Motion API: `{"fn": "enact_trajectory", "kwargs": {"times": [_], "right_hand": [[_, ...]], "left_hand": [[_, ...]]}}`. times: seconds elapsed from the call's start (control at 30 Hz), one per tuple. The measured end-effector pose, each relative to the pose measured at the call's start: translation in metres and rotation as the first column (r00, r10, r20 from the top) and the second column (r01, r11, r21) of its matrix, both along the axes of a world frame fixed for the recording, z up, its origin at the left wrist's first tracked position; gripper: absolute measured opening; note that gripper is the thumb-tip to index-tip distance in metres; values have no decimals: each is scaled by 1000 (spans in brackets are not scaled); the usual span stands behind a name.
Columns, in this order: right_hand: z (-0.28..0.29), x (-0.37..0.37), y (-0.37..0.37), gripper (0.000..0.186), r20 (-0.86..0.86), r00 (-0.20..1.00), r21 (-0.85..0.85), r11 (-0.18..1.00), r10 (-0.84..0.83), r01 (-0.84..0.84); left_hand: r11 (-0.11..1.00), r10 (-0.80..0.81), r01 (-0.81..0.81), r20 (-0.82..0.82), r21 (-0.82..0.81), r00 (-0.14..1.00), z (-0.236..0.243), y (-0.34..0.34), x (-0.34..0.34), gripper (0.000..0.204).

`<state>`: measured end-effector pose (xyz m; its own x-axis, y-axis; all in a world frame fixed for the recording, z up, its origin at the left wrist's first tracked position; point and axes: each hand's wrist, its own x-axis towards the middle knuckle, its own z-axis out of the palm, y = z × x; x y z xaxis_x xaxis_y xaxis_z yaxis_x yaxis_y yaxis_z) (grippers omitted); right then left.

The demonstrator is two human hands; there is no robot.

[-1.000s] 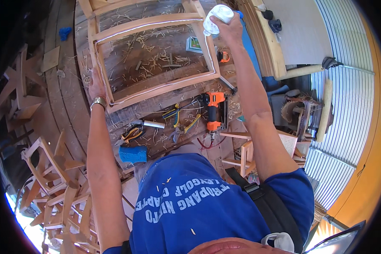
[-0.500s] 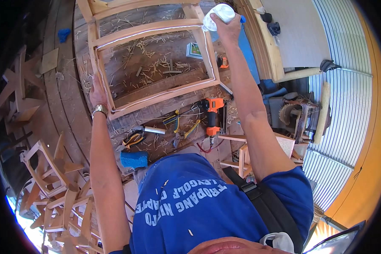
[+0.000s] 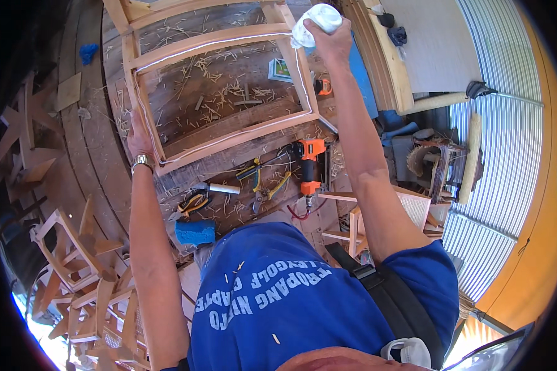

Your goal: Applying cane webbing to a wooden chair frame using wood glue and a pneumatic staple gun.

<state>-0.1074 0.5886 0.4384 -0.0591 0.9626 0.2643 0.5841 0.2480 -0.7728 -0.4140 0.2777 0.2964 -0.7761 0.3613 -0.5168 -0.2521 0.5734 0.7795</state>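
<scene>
A wooden chair frame (image 3: 241, 132) lies on the workbench, with a line of white glue running round its near opening. My right hand (image 3: 333, 42) is closed round a white squeeze bottle (image 3: 319, 21), tilted with its lower end at the frame's far right corner. The nozzle tip is hard to make out. My left hand (image 3: 140, 137) grips the frame's left rail near the close corner, its fingers partly hidden along the outer side.
Near me on the bench lie an orange-and-black air nailer (image 3: 310, 162), yellow-handled pliers (image 3: 195, 203), cutters (image 3: 271, 191), a white tube (image 3: 224, 188) and a blue sponge (image 3: 195, 232). Wood slivers are scattered about. Chair frames (image 3: 74, 247) are piled at left.
The frame appears slightly further left in the picture. My right hand and the bottle have shifted slightly left, staying at the far right corner. My left hand keeps its place on the rail.
</scene>
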Motion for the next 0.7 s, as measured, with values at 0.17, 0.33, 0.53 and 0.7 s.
{"fn": "enact_trajectory", "kwargs": {"times": [0.17,0.33,0.53,0.7], "right_hand": [[-3,14,-13,71,100,995,31,999,-8,5],[-17,30,-19,70,65,998,6,1000,-10,9],[-16,47,-37,67,21,1000,-39,999,-17,18],[-15,71,-59,65,3,999,-100,994,-41,41]], "left_hand": [[999,22,-22,8,32,1000,-2,0,2,89],[1000,15,-15,7,-11,1000,-6,1,1,89],[997,-35,33,-26,-76,999,-31,-3,-13,90],[998,-29,30,31,-50,999,-20,2,-7,88]]}}
